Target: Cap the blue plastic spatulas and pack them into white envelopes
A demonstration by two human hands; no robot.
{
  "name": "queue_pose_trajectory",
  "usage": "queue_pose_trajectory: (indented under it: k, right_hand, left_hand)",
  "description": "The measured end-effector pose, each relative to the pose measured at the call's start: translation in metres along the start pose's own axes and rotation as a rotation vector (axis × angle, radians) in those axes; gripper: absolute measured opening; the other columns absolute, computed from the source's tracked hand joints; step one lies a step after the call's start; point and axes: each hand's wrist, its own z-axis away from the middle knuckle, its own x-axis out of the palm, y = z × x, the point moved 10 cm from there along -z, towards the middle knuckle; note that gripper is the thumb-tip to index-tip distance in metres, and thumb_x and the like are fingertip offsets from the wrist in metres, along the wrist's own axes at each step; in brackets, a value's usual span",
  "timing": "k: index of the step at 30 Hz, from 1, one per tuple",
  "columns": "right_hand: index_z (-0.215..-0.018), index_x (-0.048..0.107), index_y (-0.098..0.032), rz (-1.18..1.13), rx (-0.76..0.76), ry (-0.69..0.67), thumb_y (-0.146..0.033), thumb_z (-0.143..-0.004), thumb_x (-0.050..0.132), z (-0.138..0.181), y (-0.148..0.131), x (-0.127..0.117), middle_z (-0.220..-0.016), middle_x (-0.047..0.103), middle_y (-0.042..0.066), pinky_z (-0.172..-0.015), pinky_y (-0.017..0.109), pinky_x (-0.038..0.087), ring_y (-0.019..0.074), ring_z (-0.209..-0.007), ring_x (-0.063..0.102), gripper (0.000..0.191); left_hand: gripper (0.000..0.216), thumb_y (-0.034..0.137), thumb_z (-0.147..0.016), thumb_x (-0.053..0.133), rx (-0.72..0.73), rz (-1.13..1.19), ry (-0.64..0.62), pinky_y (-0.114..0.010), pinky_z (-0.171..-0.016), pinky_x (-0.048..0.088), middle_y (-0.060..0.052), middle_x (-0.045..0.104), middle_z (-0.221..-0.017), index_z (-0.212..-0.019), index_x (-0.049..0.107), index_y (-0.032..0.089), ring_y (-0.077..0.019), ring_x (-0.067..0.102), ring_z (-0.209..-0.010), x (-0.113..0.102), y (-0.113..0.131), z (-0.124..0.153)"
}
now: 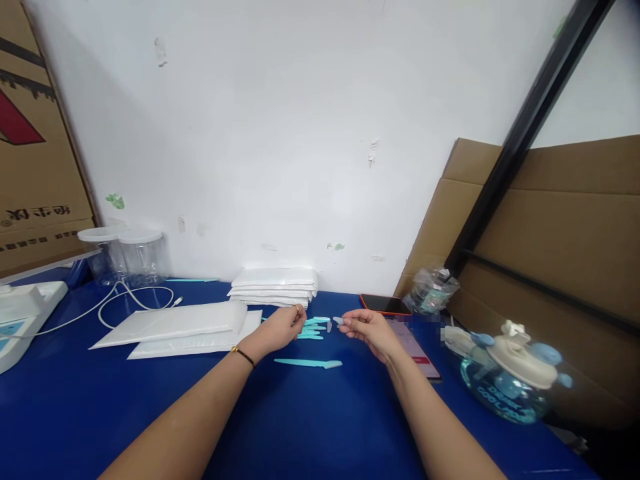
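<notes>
Left hand (283, 330) has its fingertips at a little pile of teal sticks (314, 328) on the blue table (310, 427), right hand (369, 331) pinching a small pale piece (339, 321) just beside it. One single teal stick (307, 363) lies alone nearer the person.

Bright even indoor light, soft shadows, wide-angle bend at edges, slight blur

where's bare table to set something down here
Bare blue table lies in front of the white mailers and between the forearms below the single teal stick. Crowded: teal pile between left hand and right hand, phone and jug at right.
</notes>
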Motion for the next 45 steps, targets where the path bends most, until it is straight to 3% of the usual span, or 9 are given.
queue_pose_trajectory:
  k: [11,15,17,20,23,26,31,37,45]
  right_hand:
    - [-0.085,0.067,-0.011,0.081,-0.074,-0.061,-0.036,-0.061,0.076,-0.001,0.001,0.020,-0.070,0.070,0.007,-0.058,0.024,0.047,0.0162,-0.064,0.065,0.035]
    - [-0.081,0.069,-0.012,0.215,-0.049,-0.162,-0.035,-0.063,0.075,0.003,0.004,0.030,-0.059,0.067,0.004,-0.049,0.020,0.040,0.0131,-0.054,0.061,0.031]
    - [-0.079,0.070,-0.013,0.314,-0.017,-0.218,-0.036,-0.063,0.074,0.006,0.007,0.031,-0.054,0.063,0.002,-0.043,0.019,0.033,0.0109,-0.046,0.055,0.029]
    - [-0.078,0.071,-0.015,0.516,-0.041,-0.250,-0.037,-0.068,0.070,0.007,0.006,0.028,-0.057,0.062,0.000,-0.042,0.021,0.031,0.0093,-0.041,0.049,0.024]
    - [-0.084,0.071,-0.020,0.831,-0.270,-0.122,-0.029,-0.078,0.059,0.002,-0.011,0.022,-0.075,0.065,0.003,-0.056,0.026,0.040,0.0138,-0.058,0.055,0.016]
    - [-0.102,0.066,-0.028,1.124,-0.499,-0.048,-0.015,-0.083,0.048,0.000,-0.019,0.030,-0.101,0.063,0.004,-0.076,0.032,0.040,0.0190,-0.088,0.053,0.029]
    - [-0.105,0.063,-0.034,1.422,-0.527,-0.039,-0.017,-0.086,0.047,-0.009,-0.010,0.043,-0.117,0.058,0.003,-0.084,0.039,0.031,0.0238,-0.105,0.042,0.031]
    - [-0.078,0.063,-0.022,1.343,-0.488,-0.049,-0.020,-0.081,0.055,-0.004,-0.018,0.042,-0.087,0.064,0.003,-0.080,0.035,0.031,0.0201,-0.089,0.049,0.009]
    - [-0.085,0.065,-0.018,0.730,-0.318,-0.032,-0.035,-0.078,0.057,-0.011,-0.006,0.015,-0.072,0.063,0.002,-0.057,0.023,0.039,0.0140,-0.064,0.054,0.020]
  left_hand:
    - [0.018,0.033,-0.083,0.036,0.019,0.044,-0.040,-0.023,-0.056,0.041,0.001,0.059,-0.067,-0.080,0.047,0.019,-0.0135,0.057,-0.059,0.008,0.008,0.001]
    - [0.024,0.038,-0.083,0.038,-0.020,0.121,-0.215,-0.022,-0.058,0.044,-0.002,0.065,-0.076,-0.086,0.051,0.017,-0.0134,0.061,-0.064,0.031,0.004,0.003]
    - [0.023,0.037,-0.081,0.042,-0.008,0.058,-0.280,-0.021,-0.058,0.043,-0.001,0.066,-0.077,-0.084,0.055,0.018,-0.0132,0.061,-0.065,0.038,0.006,0.004]
    - [0.019,0.034,-0.077,0.050,0.035,-0.172,-0.227,-0.021,-0.057,0.039,0.000,0.065,-0.074,-0.080,0.062,0.020,-0.0140,0.059,-0.066,0.032,0.007,0.002]
    - [0.016,0.032,-0.073,0.056,0.053,-0.380,-0.085,-0.022,-0.060,0.038,0.000,0.065,-0.082,-0.083,0.064,0.023,-0.0156,0.058,-0.073,0.017,0.003,-0.001]
    - [0.019,0.028,-0.072,0.058,0.049,-0.542,0.051,-0.025,-0.067,0.039,-0.002,0.063,-0.092,-0.089,0.063,0.024,-0.0186,0.058,-0.083,0.001,-0.002,-0.002]
    - [0.014,0.025,-0.073,0.056,-0.004,-0.618,0.045,-0.027,-0.067,0.039,-0.004,0.064,-0.089,-0.085,0.062,0.022,-0.0200,0.058,-0.082,-0.002,-0.014,-0.002]
    - [0.008,0.025,-0.073,0.056,-0.011,-0.531,0.008,-0.023,-0.062,0.037,0.000,0.065,-0.081,-0.078,0.062,0.023,-0.0165,0.058,-0.074,0.002,-0.020,-0.005]
    - [0.015,0.027,-0.076,0.051,-0.021,-0.503,0.031,-0.023,-0.058,0.034,0.000,0.068,-0.080,-0.074,0.065,0.023,-0.0161,0.059,-0.072,-0.004,-0.019,-0.005]
